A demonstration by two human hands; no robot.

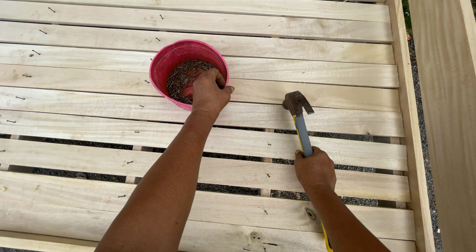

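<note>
Left hand (pixel 210 94) reaches into a pink bowl (pixel 171 58) of nails (pixel 181 78) standing on pale wooden slats (pixel 99 113); whether its fingers hold a nail cannot be told. Right hand (pixel 314 169), fingers closed around the handle, holds a hammer (pixel 299 118) just above the slats, right of the bowl.

left fingertips hidden in bowl (pixel 174 58) | hammer (pixel 297 105) handle end hidden
</note>
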